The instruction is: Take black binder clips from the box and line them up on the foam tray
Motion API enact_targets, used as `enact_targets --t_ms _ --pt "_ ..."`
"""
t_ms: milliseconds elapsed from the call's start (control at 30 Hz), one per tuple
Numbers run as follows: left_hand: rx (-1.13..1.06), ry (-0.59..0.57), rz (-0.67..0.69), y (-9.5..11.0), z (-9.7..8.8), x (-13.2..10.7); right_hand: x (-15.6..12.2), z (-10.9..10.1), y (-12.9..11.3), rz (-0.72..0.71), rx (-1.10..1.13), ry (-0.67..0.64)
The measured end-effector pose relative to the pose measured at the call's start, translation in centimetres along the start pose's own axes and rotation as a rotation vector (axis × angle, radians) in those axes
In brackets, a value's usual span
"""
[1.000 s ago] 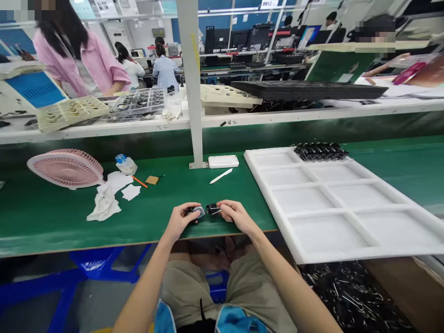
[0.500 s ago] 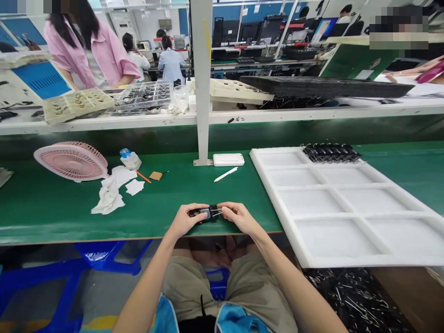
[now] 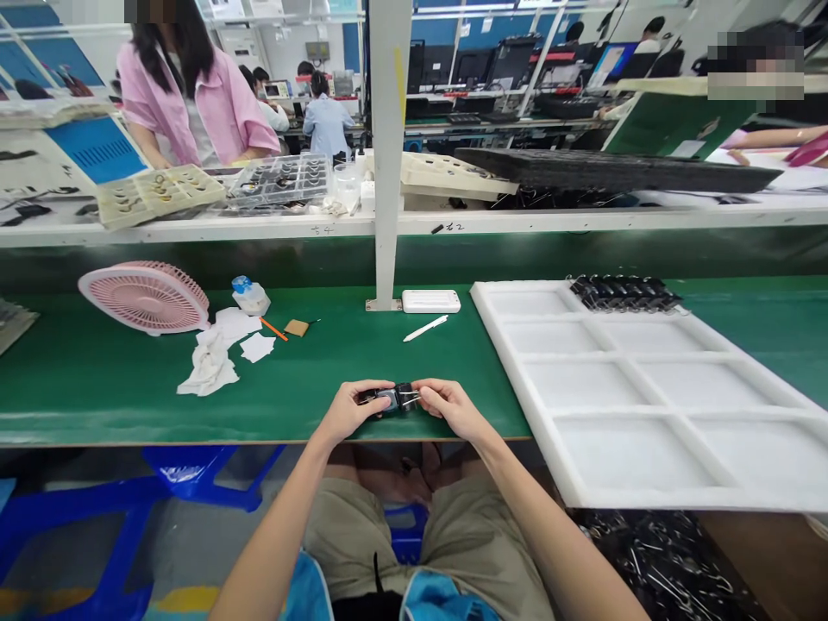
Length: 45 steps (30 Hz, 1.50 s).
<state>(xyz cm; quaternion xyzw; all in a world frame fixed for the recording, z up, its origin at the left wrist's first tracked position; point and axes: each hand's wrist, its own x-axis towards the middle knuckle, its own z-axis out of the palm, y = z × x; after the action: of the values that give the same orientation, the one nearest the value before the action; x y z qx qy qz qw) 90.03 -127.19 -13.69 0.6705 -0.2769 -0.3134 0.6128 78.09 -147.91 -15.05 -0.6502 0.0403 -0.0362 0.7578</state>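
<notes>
The small black-and-silver part (image 3: 390,398) now forms one closed unit, its two halves brought end to end where a gap showed between them a moment ago. Thin metal wires cross its right end. It sits over the front of the green bench mat (image 3: 103,388), close to the mat's near edge. The left hand (image 3: 349,411) wraps the silver-faced half and the right hand (image 3: 449,407) wraps the black half. Both close on the part from either side, with neither hand open, and together they hold it. Just to the right, a white foam tray (image 3: 556,431) lies on the mat, divided into empty compartments, with a row of black clip-like parts (image 3: 624,293) at its far corner. Farther up the mat are a white plastic box (image 3: 430,301) and a white pen (image 3: 425,328). To the left are a crumpled white cloth (image 3: 210,366) and a pink desk fan (image 3: 146,297). A co-worker in a pink jacket (image 3: 194,95) stands beyond the upper shelf.
</notes>
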Motion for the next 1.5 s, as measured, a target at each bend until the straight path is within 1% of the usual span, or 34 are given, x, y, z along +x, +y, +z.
enact_targets --t_ms 133,267,500,600,667,767,833,900,967,1000,1033,1067,1100,1167,1233,1300,1367,1433,1500 --pt "0.127 -0.023 0.039 0.9 0.2 -0.2 -0.1 0.1 0.3 -0.003 -0.11 -0.004" --pt "0.182 -0.017 0.052 1.4 0.2 -0.3 -0.1 0.2 0.2 -0.023 -0.213 0.013" --pt "0.184 -0.007 0.047 1.2 0.3 -0.2 -0.2 0.7 -0.2 -0.05 -0.248 0.041" --pt "0.138 0.0 0.023 1.0 0.4 -0.2 -0.1 0.9 -0.2 -0.049 -0.23 0.063" --pt "0.094 0.019 0.008 0.9 0.4 -0.2 0.1 1.0 -0.4 -0.034 -0.191 0.053" --pt "0.079 0.062 0.03 1.0 0.5 -0.2 0.3 1.5 -1.3 -0.036 -0.229 0.02" --pt "0.103 0.078 0.054 1.1 0.5 -0.3 0.0 2.1 -2.3 -0.04 -0.344 -0.009" --pt "0.106 0.099 0.071 1.0 0.5 -0.2 -0.5 2.5 -3.4 -0.02 -0.455 -0.01" --pt "0.054 0.151 0.1 0.8 0.4 0.1 -1.3 2.1 -4.6 -0.008 -0.492 0.052" --pt "0.012 0.189 0.117 0.6 0.4 0.3 -1.7 1.5 -5.2 -0.013 -0.471 0.108" --pt "-0.028 0.232 0.131 0.4 0.4 0.4 -2.0 0.4 -5.9 -0.027 -0.423 0.177" --pt "-0.054 0.272 0.142 0.2 0.4 0.6 -2.4 -1.1 -6.5 -0.047 -0.357 0.257" --pt "-0.062 0.301 0.147 0.0 0.3 0.7 -2.6 -3.0 -7.3 -0.069 -0.288 0.345" --pt "-0.022 0.319 0.139 -0.3 0.4 0.9 -3.0 -8.1 -8.7 -0.106 -0.181 0.542" --pt "0.063 0.295 0.116 -0.5 0.5 0.9 -3.0 -14.1 -10.0 -0.108 -0.173 0.745" --pt "0.153 0.264 0.084 -0.5 0.7 0.8 -2.7 -20.0 -11.0 -0.032 -0.309 0.966" --pt "0.223 0.252 0.054 -0.4 0.9 0.8 -2.1 -24.9 -11.3 0.059 -0.591 1.138" --pt "0.264 0.259 0.037 -0.3 1.1 0.8 -1.2 -28.4 -11.2 0.136 -0.875 1.224" --pt "0.288 0.272 0.03 -0.2 1.2 0.9 -0.1 -30.7 -10.7 0.197 -1.069 1.234"
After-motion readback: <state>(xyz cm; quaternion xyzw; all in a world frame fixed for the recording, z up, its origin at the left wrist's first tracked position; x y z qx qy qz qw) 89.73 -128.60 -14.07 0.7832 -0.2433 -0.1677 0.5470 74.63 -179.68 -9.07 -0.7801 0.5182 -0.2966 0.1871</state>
